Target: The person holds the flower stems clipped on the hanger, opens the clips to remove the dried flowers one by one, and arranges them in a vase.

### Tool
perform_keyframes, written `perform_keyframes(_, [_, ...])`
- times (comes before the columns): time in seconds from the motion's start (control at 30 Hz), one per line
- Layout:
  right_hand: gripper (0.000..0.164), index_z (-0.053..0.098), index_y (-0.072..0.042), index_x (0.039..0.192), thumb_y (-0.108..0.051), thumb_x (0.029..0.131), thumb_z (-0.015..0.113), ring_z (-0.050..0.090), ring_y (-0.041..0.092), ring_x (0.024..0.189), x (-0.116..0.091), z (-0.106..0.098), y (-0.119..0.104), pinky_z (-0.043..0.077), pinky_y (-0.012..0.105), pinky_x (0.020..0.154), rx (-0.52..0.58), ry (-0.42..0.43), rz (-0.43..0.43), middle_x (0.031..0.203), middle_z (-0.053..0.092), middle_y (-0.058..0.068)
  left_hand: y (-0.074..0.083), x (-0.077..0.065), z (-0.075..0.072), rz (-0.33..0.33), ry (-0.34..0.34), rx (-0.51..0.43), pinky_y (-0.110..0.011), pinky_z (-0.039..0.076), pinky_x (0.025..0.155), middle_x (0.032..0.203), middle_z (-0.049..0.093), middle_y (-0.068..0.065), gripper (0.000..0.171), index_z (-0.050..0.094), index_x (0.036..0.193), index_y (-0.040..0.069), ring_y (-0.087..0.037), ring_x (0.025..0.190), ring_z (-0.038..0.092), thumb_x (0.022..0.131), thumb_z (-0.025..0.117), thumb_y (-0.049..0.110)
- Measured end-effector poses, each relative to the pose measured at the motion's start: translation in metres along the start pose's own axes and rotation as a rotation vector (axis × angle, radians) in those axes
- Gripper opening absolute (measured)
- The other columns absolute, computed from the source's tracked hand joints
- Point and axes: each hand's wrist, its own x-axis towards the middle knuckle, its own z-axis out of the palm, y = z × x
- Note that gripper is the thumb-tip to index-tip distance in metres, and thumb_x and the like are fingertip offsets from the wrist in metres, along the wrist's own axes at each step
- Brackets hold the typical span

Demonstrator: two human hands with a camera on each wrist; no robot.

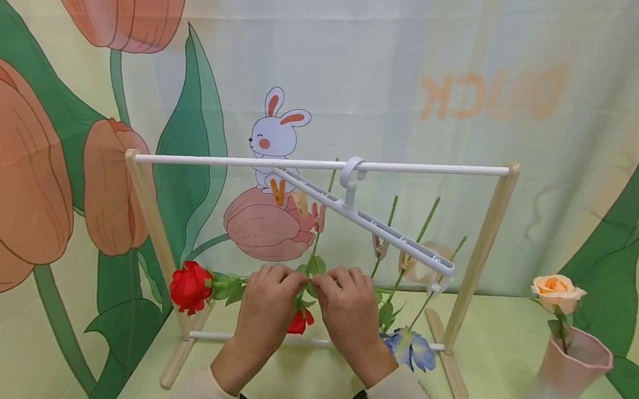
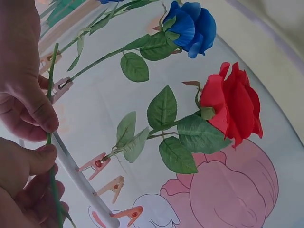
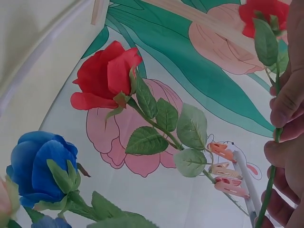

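Note:
A red rose point(image 1: 191, 287) lies sideways between my two hands, its bloom to the left. My left hand point(image 1: 268, 307) pinches its green stem point(image 3: 271, 183) between thumb and fingers. Close beside it, my right hand point(image 1: 352, 310) pinches the same stem farther along, thumb tips nearly meeting. Behind the hands a second red rose point(image 2: 232, 107) hangs head down from a pink clip point(image 2: 95, 163) on the tilted white hanger point(image 1: 368, 221). Left of that clip, a beige clip point(image 2: 111, 185) and an orange clip point(image 1: 278, 192) hold no flower.
The hanger hooks over the white rod point(image 1: 205, 160) of a wooden-legged rack point(image 1: 485, 248). On its lower, right half hang a blue rose point(image 2: 192, 31) and a pale blue flower point(image 1: 410, 348). At the right stands a pink-white vase point(image 1: 553, 389) with a peach rose point(image 1: 558, 293).

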Motion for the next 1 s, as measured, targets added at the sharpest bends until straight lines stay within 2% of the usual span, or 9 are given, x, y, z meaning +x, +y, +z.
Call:
perform_keyframes(0.27, [0.013,0.076,-0.015,0.085,-0.016,0.079,0.087,0.061,0.023,0.073,0.000,0.001,0.004,0.048,0.034,0.059,0.005,0.055,0.056,0.080,0.069,0.002,0.001,0.000,-0.002,0.029,0.054,-0.071,-0.034,0.050,0.075,0.088,0.067,-0.002,0.015,0.078,0.097,0.014,-0.020,0.084,0.058,0.083,0.084,0.012])
perform_keyframes(0.47, [0.012,0.077,-0.013,0.087,-0.014,0.081,0.086,0.061,0.025,0.073,0.001,-0.004,0.009,0.048,0.036,0.059,0.005,0.090,0.126,0.081,0.069,0.003,0.001,0.000,-0.001,0.029,0.036,-0.078,-0.032,0.055,0.074,0.089,0.069,-0.001,0.015,0.078,0.099,0.014,-0.020,0.089,0.062,0.084,0.084,0.015])
perform_keyframes(0.57, [0.013,0.076,-0.012,0.089,-0.012,0.080,0.085,0.060,0.026,0.074,0.001,-0.010,0.013,0.049,0.038,0.061,0.017,0.097,0.172,0.083,0.069,0.004,-0.001,0.001,0.003,-0.031,-0.014,-0.082,-0.034,0.059,0.079,0.094,0.072,-0.003,0.020,0.078,0.103,0.013,-0.021,0.091,0.066,0.084,0.084,0.018])
perform_keyframes(0.67, [0.011,0.075,-0.011,0.089,-0.011,0.082,0.084,0.058,0.026,0.073,-0.001,-0.015,0.019,0.049,0.038,0.063,0.034,0.110,0.217,0.084,0.069,0.006,-0.004,0.003,0.009,-0.127,-0.080,-0.109,-0.036,0.061,0.084,0.101,0.074,-0.005,0.024,0.077,0.107,0.012,-0.023,0.094,0.068,0.086,0.083,0.020])
perform_keyframes(0.8, [0.008,0.074,-0.009,0.090,-0.010,0.086,0.080,0.059,0.027,0.074,-0.003,-0.023,0.027,0.050,0.040,0.065,0.065,0.132,0.280,0.085,0.069,0.008,-0.010,0.005,0.018,-0.242,-0.136,-0.202,-0.039,0.061,0.087,0.111,0.072,-0.007,0.023,0.075,0.112,0.010,-0.026,0.103,0.068,0.092,0.076,0.020])
perform_keyframes(1.0, [0.009,0.074,-0.008,0.092,-0.005,0.084,0.079,0.061,0.026,0.076,-0.007,-0.036,0.041,0.050,0.042,0.066,0.103,0.174,0.354,0.084,0.070,0.008,-0.018,0.013,0.031,-0.356,-0.133,-0.313,-0.045,0.057,0.092,0.116,0.072,-0.007,0.027,0.070,0.121,0.010,-0.026,0.107,0.066,0.096,0.070,0.019])
